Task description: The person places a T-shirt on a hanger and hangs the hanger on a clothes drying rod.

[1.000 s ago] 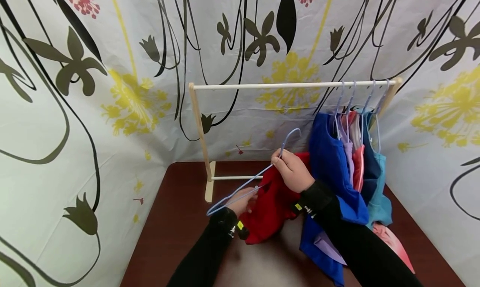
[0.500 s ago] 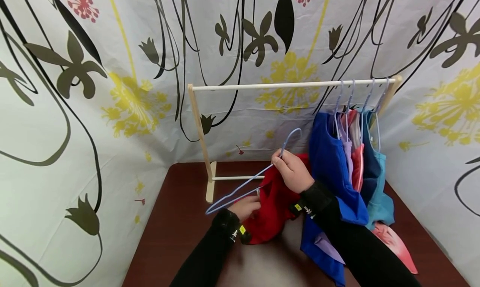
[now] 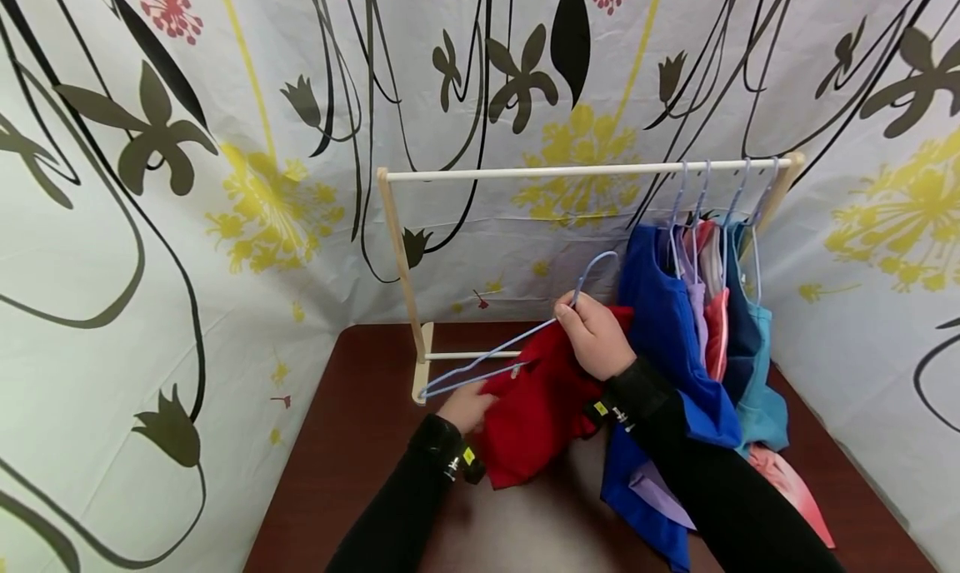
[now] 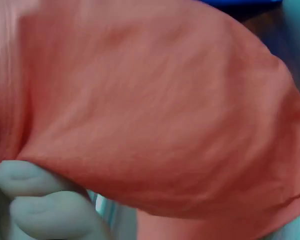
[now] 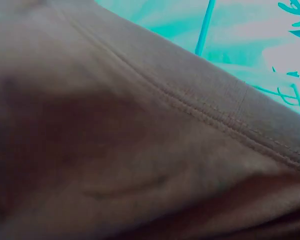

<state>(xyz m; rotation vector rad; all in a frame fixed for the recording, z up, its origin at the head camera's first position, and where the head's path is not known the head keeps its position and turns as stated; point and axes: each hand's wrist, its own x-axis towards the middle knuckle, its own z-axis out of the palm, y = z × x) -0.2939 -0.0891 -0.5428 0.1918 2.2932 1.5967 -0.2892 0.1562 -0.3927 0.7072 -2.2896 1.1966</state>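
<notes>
While a floral-printed curtain (image 3: 187,223) closes off three sides of the scene, a dark brown table (image 3: 352,456) fills the floor of the head view, bare at its 8 o'clock corner. At 12 o'clock stands a small wooden clothes rack (image 3: 401,256), its white rail running across to 2 o'clock, where four hung garments (image 3: 705,323) — blue, lilac, coral, teal — crowd together on pale hangers, their hems spilling onto the tabletop.

Just left of them, at the centre, the right hand (image 3: 596,340) has its fingers curled around the neck of a light-blue wire hanger (image 3: 487,361), hook pointing up toward 1 o'clock. A red shirt (image 3: 536,415) droops from the hanger down onto the table. At 7 o'clock of the shirt, the left hand (image 3: 465,406) grips the red cloth near the hanger's low end; the left wrist view shows fingertips (image 4: 25,180) bunched under a fold of it.

Much is lost to closeness. The left wrist camera sees little beyond red fabric, and the right wrist camera is smothered by a blurred, off-colour seam of cloth, with only a sliver of curtain behind. The right forearm in its black sleeve (image 3: 712,481) crosses over the blue garment's lower half, and the rack's right foot is hidden behind the hanging clothes.
</notes>
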